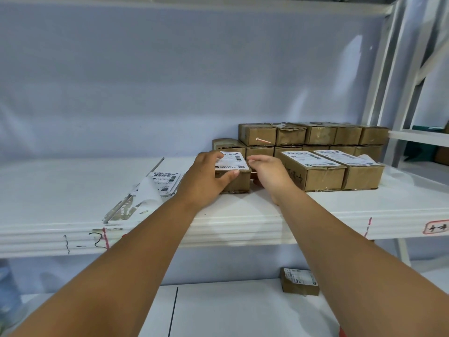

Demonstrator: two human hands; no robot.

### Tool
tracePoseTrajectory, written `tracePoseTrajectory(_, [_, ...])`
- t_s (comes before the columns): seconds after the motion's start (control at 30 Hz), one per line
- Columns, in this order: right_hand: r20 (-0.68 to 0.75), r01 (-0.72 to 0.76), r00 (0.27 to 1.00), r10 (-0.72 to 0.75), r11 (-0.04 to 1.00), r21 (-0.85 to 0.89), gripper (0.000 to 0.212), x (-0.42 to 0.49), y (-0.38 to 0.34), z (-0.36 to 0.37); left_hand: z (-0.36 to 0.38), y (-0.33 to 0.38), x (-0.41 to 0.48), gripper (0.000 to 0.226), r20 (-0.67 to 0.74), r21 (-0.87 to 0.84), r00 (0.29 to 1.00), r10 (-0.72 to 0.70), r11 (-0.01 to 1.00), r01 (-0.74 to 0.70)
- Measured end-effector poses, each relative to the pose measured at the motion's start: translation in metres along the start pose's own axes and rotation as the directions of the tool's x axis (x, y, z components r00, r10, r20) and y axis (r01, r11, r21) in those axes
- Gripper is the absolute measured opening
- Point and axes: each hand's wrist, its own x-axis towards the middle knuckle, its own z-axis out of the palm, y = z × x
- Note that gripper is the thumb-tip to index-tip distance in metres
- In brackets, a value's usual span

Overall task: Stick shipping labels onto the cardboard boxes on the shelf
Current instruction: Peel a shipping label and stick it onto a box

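Fingers (213,156) of my left hand (204,178) lie curled over the top of the small cardboard box (237,183), thumb pressed on its front face, so that hand grips it from the left. It sits closed on the white shelf (243,222), with a shipping label (233,161) flat across its lid. My right hand (269,173) is just beside the box's right end, fingers bent together toward the label's edge; I can't tell whether they touch or hold anything. Both forearms reach straight in over the shelf lip, wrists low.

Right of my hands, two longer boxes (313,173) lie side by side and touching, each shut and labelled on top. Behind them, plain closed boxes (315,136) are stacked in two rows against the wall; what's inside any of them is hidden. Off to the left lies a pile of label sheets (165,180), one white backing sheet (150,190) curling up. Down below, one more labelled box (300,282) rests on the lower surface
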Motion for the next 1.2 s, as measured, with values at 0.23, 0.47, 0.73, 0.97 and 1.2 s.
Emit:
tracePoseTrajectory(0.23, [-0.133, 0.118, 0.98, -0.149, 0.97, -0.214, 0.035, -0.008, -0.001, -0.005, 0.0, 0.0, -0.001, 0.068, 0.112, -0.203, 0.993, -0.044, 0.977, 0.066])
tracePoseTrajectory(0.47, [-0.083, 0.395, 0.858, -0.507, 0.755, -0.524, 0.019, -0.017, 0.001, -0.021, 0.0, 0.006, -0.003, 0.063, 0.255, -0.12, 0.967, 0.003, 0.992, 0.029])
tracePoseTrajectory(0.73, [-0.103, 0.296, 0.734, -0.671, 0.453, -0.841, 0.03, -0.021, 0.009, -0.077, 0.004, 0.011, -0.006, 0.059, 0.255, -0.018, 0.967, 0.007, 1.0, -0.003])
tracePoseTrajectory(0.97, [-0.137, 0.184, 0.85, -0.508, 0.532, -0.827, 0.037, -0.018, 0.02, -0.098, 0.024, 0.023, 0.005, 0.058, 0.253, 0.035, 0.967, -0.033, 0.999, 0.025])
tracePoseTrajectory(1.2, [-0.237, 0.203, 0.87, -0.433, 0.751, -0.628, 0.038, -0.019, 0.021, -0.104, 0.05, 0.05, 0.009, 0.057, 0.267, 0.024, 0.963, 0.04, 0.999, -0.048])
